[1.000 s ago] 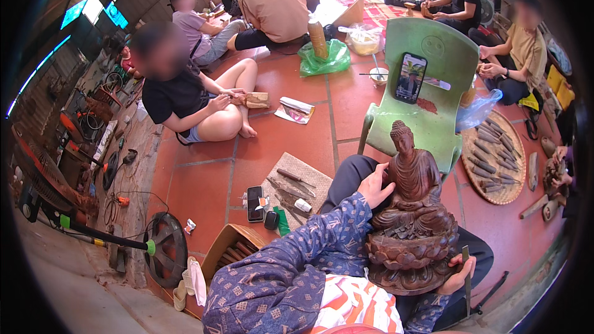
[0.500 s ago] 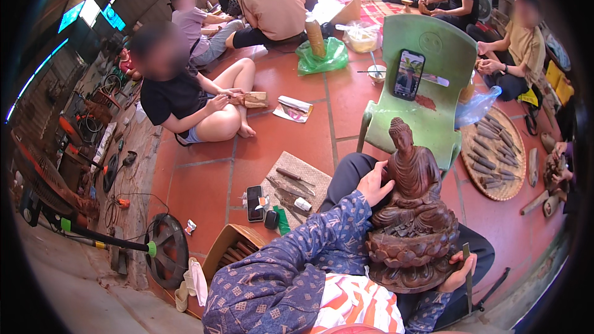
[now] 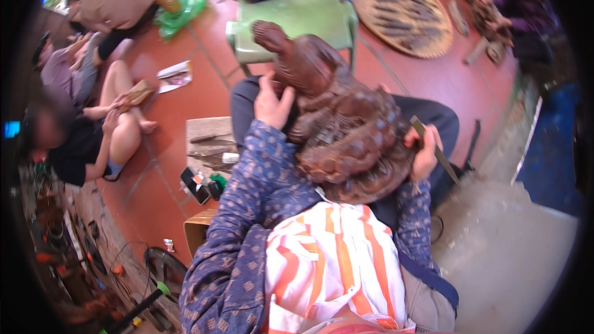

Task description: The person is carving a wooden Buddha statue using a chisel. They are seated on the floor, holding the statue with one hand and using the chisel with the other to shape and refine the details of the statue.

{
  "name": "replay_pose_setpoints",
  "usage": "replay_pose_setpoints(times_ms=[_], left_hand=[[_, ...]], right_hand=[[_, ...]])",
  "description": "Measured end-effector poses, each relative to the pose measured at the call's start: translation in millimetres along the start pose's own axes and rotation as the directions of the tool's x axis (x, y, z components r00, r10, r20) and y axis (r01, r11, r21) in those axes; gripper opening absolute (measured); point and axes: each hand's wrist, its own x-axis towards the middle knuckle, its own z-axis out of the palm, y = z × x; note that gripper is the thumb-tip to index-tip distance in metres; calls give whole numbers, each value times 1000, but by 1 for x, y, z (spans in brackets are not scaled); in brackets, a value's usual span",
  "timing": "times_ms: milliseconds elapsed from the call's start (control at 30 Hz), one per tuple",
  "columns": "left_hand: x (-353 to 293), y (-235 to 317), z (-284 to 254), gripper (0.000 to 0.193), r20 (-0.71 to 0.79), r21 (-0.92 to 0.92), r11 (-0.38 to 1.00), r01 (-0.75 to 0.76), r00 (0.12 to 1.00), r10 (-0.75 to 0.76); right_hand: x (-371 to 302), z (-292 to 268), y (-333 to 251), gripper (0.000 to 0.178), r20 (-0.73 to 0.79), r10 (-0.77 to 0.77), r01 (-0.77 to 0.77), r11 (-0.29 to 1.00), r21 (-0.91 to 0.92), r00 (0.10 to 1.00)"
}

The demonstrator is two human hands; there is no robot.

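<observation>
A dark brown carved wooden Buddha statue [image 3: 334, 124] on a lotus base rests in my lap, its head tilted to the upper left. Against the figure's shoulder and upper arm lies my left hand [image 3: 272, 100], thumb and fingers bent around that side. My right hand [image 3: 427, 154] is by the edge of the base, with a long, flat, narrow metal tool [image 3: 438, 153] in its fingers; whether this is a chisel or a file I cannot tell. The tool's lower end points away from the statue. Parts of the right fingers are hidden behind the base.
Beyond my knees stands a green plastic chair [image 3: 291, 18]. A round woven tray [image 3: 445, 31] holds several tools. At left, a mat [image 3: 207, 128] carries carving tools, near a phone [image 3: 195, 185] and a wooden box [image 3: 197, 226]. A person [image 3: 80, 142] sits farther left.
The view has swung right and down, so the statue now appears leaning to the upper left. My left hand stays at its shoulder; the right still holds the metal tool by the base.
</observation>
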Motion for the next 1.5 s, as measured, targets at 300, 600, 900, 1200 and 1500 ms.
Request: replay_pose_setpoints(times_ms=[300,600,900,1200,1500], left_hand=[[5,-4,0,54,20,40,998,-48,999,47],[5,1,-1,53,29,44,998,-42,999,41],[5,4,-2,51,43,33,999,-17,999,16],[6,-2,0,53,39,21,999,-26,999,26],[7,-1,-1,50,58,7,1000,-6,998,5]], right_hand=[[-3,-2,-2,35,18,2,-3,997,81,1000],[-2,-3,3,34,19,9,-11,995,103,1000],[-2,-2,-1,34,9,15,-15,994,111,1000],[-2,-4,-4,32,43,39,-44,990,136,998],[4,12,-66,19,324,93,-77,995,-61,942]])
